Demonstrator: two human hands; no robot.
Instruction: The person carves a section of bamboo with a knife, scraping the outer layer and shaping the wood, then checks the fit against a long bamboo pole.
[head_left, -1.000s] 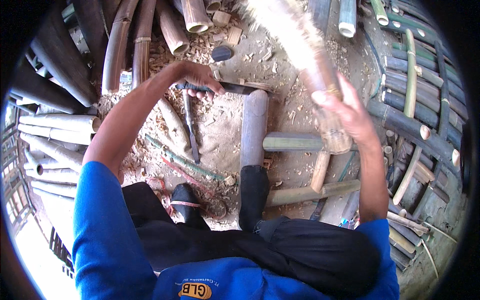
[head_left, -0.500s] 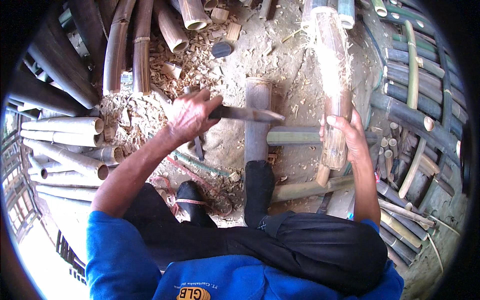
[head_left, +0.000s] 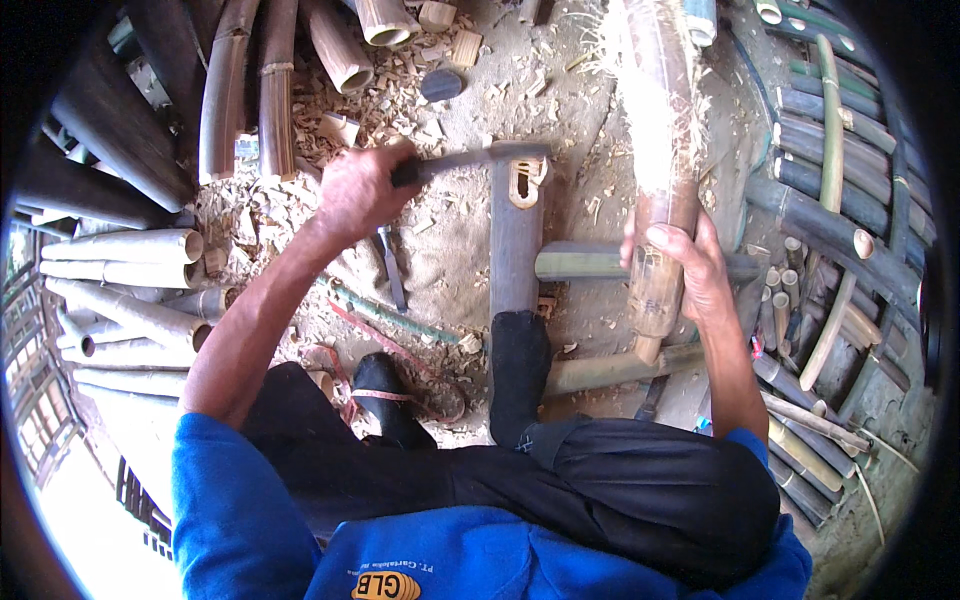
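My left hand (head_left: 368, 190) is closed round the dark handle of a long chisel (head_left: 462, 160). The blade lies across the far end of a grey bamboo pole (head_left: 515, 250), just beyond an oblong hole (head_left: 524, 185) cut in its wall. My right hand (head_left: 685, 255) grips a thick wooden club (head_left: 668, 200) near its lower end. Frayed pale fibres cover the club's upper part, which glares in bright light. It is raised to the right of the pole, apart from the chisel. My black-covered right foot (head_left: 520, 365) rests on the pole's near end.
A second chisel (head_left: 392, 268) lies on the ground beside wood shavings (head_left: 255, 235). A pink tape (head_left: 385, 395) crosses my other foot. A green bamboo piece (head_left: 590, 262) extends rightward from the pole. Bamboo stacks (head_left: 120, 245) stand left, with more bamboo (head_left: 835, 150) at right.
The chisel has moved away from me to the pole's far end, uncovering the hole. The club has shifted slightly left and toward me.
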